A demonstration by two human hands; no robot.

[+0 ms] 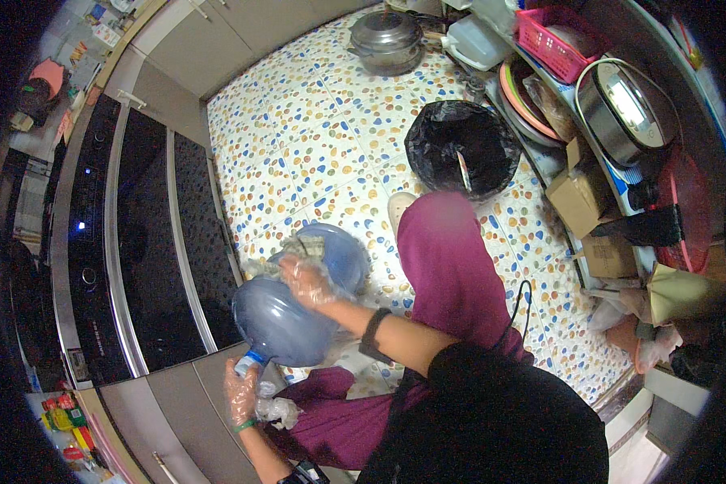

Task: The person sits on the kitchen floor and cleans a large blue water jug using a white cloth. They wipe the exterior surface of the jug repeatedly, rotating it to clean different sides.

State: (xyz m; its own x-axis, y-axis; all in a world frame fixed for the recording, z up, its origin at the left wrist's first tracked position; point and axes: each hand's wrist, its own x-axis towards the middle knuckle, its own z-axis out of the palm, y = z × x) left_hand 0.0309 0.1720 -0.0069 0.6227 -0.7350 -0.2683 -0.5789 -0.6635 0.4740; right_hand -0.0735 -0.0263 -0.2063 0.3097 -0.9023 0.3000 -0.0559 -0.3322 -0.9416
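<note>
A large translucent blue water jug (287, 320) lies tilted on the floor before me. My left hand (240, 390), in a clear plastic glove, grips its neck beside the blue and white cap (249, 361). Over the jug's middle, my right hand (305, 281), also gloved, presses a grey checked cloth (308, 247) to the side. Cloth and fingers look blurred. Beyond that hand shows a rounded blue part (345, 257), seemingly the jug's far end; the stretch between is partly hidden. A crumpled white plastic bag (278, 412) is beside my left wrist.
Built-in black oven fronts (151, 242) and cabinets (184, 417) border the left. A black-lined trash bin (441, 145) stands ahead right of my knee, with a lidded pot (387, 42) farther off. Shelving on the right holds a rice cooker (623, 112), pink basket (550, 45) and cardboard boxes (581, 196).
</note>
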